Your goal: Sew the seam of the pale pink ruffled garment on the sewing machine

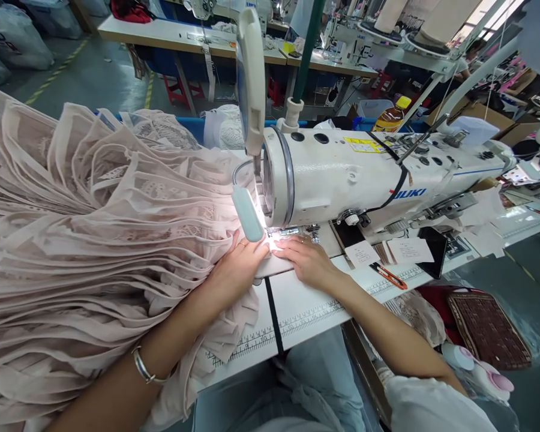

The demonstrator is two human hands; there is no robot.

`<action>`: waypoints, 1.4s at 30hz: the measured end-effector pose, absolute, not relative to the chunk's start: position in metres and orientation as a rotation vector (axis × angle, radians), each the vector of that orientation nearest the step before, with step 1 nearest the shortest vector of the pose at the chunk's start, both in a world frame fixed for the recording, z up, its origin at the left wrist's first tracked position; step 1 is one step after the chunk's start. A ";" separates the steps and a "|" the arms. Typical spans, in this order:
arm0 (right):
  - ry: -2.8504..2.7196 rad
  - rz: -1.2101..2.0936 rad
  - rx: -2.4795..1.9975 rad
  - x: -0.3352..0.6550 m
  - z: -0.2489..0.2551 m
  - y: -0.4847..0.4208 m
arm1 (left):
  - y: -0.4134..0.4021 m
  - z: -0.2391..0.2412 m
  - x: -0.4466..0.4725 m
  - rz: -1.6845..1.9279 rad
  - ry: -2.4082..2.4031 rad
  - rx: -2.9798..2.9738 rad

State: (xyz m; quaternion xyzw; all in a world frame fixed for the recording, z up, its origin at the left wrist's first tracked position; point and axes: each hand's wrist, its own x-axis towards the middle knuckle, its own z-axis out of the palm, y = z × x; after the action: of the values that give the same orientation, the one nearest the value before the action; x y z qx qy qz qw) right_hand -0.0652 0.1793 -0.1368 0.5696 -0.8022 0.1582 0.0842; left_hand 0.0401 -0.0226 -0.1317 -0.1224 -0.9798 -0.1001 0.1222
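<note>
Under the bright lamp of a white JUKI sewing machine (337, 174), my two hands meet close to the needle area. My left hand (243, 258) is closed, its thumb and fingers pressed on the edge of pale pink fabric (180, 234). Opposite it, my right hand (308, 261) has its fingertips bent together on the same small bit of cloth, beside the presser foot. Glare and the pale green lamp head (247, 213) partly hide the fingertips and the stitching point. Layered pale pink lace-trimmed pieces pile up on the left, under and around my left forearm.
On the table right of my hand lie paper labels (411, 250), orange thread snips (389, 276) and a dark flat device (435, 247). A printed ruler strip (315, 318) runs along the front edge. Behind the machine stands a yellow-capped bottle (391, 115).
</note>
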 end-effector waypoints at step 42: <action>-2.805 0.204 1.420 -0.080 -0.142 0.161 | 0.005 -0.104 0.043 0.027 -3.121 -0.028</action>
State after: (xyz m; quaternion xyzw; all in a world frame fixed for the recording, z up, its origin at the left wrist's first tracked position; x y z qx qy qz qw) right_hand -0.0796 0.1610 -0.1419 0.4507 -0.8903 0.0647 -0.0048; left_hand 0.0426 0.0055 -0.1041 -0.0091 -0.9999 0.0088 0.0102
